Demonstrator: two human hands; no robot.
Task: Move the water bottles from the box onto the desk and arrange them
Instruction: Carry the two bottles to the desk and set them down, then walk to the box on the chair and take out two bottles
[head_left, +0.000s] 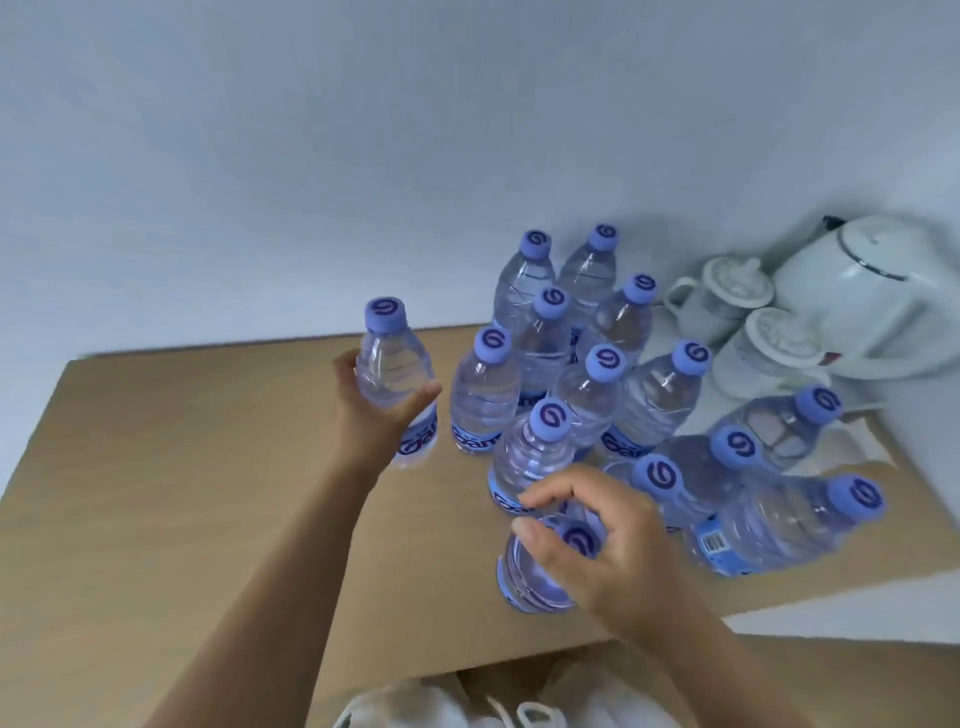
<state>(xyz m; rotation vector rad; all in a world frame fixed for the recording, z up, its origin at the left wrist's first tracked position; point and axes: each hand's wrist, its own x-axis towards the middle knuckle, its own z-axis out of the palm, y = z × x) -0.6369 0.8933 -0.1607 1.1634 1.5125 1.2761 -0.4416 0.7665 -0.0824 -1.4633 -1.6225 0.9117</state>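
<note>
A purple-capped water bottle (540, 566) is gripped near its top by the right hand (597, 540); at ten o'clock, another bottle (395, 379) is clasped by the left hand (374, 410), both on the desk (182, 467) beside the bottle cluster (597, 374).

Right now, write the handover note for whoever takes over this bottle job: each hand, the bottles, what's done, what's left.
Left hand: grips a clear plastic water bottle with a purple cap, upright at the cluster's left edge.
Right hand: fingers curled round the top of another purple-capped bottle at the near edge of the tan wooden desk.
Done: eleven other bottles stand grouped on the desk, beside white lidded ceramic mugs and a white kettle.
Left: set both held bottles in line and tidy the right-hand ones. The box is not clearly in view, so check it.
</note>
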